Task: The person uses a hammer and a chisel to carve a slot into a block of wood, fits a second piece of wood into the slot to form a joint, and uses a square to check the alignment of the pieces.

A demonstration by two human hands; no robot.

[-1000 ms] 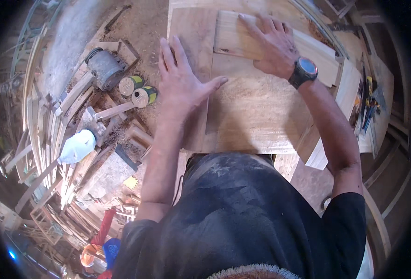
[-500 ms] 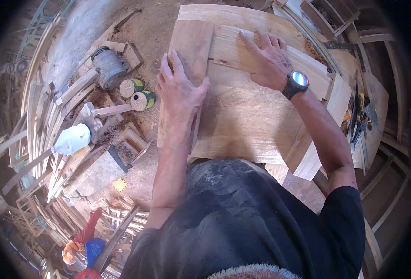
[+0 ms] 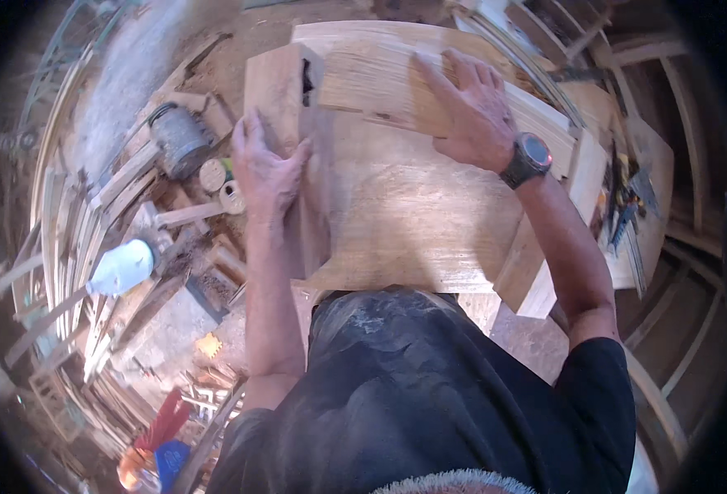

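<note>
My left hand [image 3: 264, 174] grips a thick wooden plank [image 3: 273, 86] along the left side of the work surface, thumb on its right edge and fingers over its top. A dark slot shows in the plank's right edge, near the far end. My right hand [image 3: 480, 115], with a watch on the wrist, lies with fingers spread on a wide pale board [image 3: 380, 82]. That board's left end points toward the plank, and a narrow gap runs between them. Beneath both is a broad wooden panel [image 3: 413, 202]. Another timber piece [image 3: 536, 263] meets the board at the right.
To the left are a grey metal can [image 3: 180, 140], two small open tins [image 3: 232, 198], a white plastic bottle [image 3: 123, 267] and several wood offcuts among sawdust. Hand tools [image 3: 627, 198] lie at the right edge. Long timber strips [image 3: 59, 239] are stacked at far left.
My left hand has shifted left with the plank, drawing it away from the board and turning it so its slotted edge shows. My right hand stays on the board.
</note>
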